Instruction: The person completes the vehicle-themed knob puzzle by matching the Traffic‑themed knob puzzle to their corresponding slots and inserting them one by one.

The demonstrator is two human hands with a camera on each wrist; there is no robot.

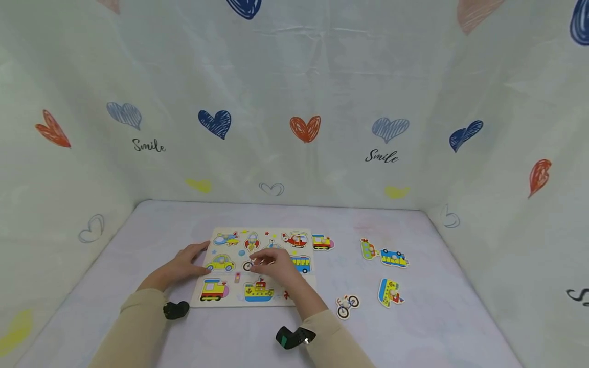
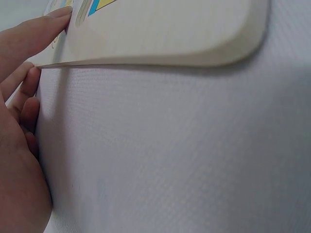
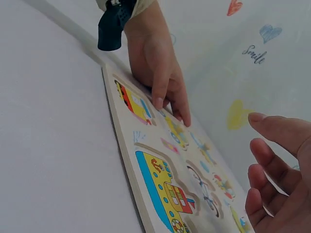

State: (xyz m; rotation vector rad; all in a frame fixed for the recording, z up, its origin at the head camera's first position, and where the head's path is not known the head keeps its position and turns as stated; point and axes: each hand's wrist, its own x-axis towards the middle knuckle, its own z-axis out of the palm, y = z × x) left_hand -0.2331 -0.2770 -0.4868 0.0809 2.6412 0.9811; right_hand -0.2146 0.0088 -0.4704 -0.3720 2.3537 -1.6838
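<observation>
A pale wooden puzzle board (image 1: 234, 303) with vehicle pictures lies flat on the table. My left hand (image 1: 181, 266) rests at its left edge, the thumb on the surface beside the yellow car (image 1: 221, 262) and the other fingers along the side. In the left wrist view the thumb (image 2: 36, 36) lies over the board's edge. My right hand (image 1: 277, 266) is over the middle of the board, partly hiding the bicycle picture (image 3: 204, 191) in the head view. Its fingers (image 3: 265, 182) are loosely bent, with nothing between them.
Right of the board lie loose pieces: a train (image 1: 323, 242), a small green-and-yellow piece (image 1: 367, 249), a bus (image 1: 393, 258), a ship (image 1: 388, 292) and a bicycle (image 1: 347, 306). Fabric walls (image 1: 294, 168) with printed hearts surround the table.
</observation>
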